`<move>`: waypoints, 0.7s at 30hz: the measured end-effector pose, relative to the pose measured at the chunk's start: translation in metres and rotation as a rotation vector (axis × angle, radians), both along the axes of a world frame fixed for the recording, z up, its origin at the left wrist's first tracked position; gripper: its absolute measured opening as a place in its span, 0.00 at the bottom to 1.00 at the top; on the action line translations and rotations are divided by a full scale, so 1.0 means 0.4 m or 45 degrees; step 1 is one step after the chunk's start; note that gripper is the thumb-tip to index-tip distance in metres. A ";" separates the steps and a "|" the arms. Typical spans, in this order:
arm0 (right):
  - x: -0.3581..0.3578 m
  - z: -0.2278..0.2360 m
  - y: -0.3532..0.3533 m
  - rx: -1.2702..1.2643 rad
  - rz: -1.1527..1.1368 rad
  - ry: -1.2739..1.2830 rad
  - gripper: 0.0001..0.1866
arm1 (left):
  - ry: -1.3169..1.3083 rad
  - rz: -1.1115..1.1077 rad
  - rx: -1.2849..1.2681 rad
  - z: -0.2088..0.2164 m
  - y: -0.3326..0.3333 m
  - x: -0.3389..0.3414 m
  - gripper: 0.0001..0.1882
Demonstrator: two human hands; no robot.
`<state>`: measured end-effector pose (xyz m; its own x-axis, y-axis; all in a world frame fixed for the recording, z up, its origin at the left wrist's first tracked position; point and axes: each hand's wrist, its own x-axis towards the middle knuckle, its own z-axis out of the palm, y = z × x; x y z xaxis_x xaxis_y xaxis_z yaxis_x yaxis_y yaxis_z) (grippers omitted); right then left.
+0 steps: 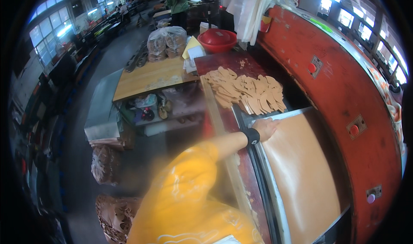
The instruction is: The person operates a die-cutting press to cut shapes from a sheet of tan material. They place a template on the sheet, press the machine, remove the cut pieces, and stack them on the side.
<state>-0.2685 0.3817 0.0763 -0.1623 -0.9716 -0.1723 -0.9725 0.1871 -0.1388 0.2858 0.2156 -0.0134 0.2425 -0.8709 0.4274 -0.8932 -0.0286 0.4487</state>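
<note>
Red press machine (344, 84) fills my right; my left hand (266, 127) lies flat, fingers spread, on the tan sheet's (301, 175) far corner, near cut leather pieces (245, 91). Right hand unseen.

A factory workshop: a large red press machine (344, 93) with push buttons, heaps of tan cut-out pieces (245, 93), a wooden worktable (146, 78), bagged stock (165, 41) and long window-lit aisles.

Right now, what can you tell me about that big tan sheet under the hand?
The tan sheet is a broad, smooth, matte piece, leather or board by its look. It lies flat on the bed of the red machine, bordered by a pale metal frame. One hand presses its upper left corner. A pile of tan cut pieces lies just beyond it.
</note>
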 end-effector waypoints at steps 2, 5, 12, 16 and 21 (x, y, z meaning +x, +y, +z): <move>0.043 0.048 -0.012 -0.071 0.017 -0.070 0.45 | -0.026 -0.050 0.076 -0.006 -0.010 0.012 0.16; 0.118 0.096 -0.041 -0.199 0.038 -0.210 0.44 | 0.034 -0.163 0.119 -0.026 -0.032 0.028 0.13; 0.384 0.107 -0.173 -0.373 0.059 -0.665 0.42 | 0.157 -0.295 -0.074 -0.090 -0.088 0.020 0.08; 0.612 0.061 -0.280 -0.311 0.028 -1.016 0.41 | 0.531 -0.409 -0.026 -0.094 -0.074 0.048 0.12; 0.928 -0.042 -0.375 -0.407 0.434 -1.236 0.36 | 0.114 -0.705 0.006 -0.032 -0.022 0.157 0.12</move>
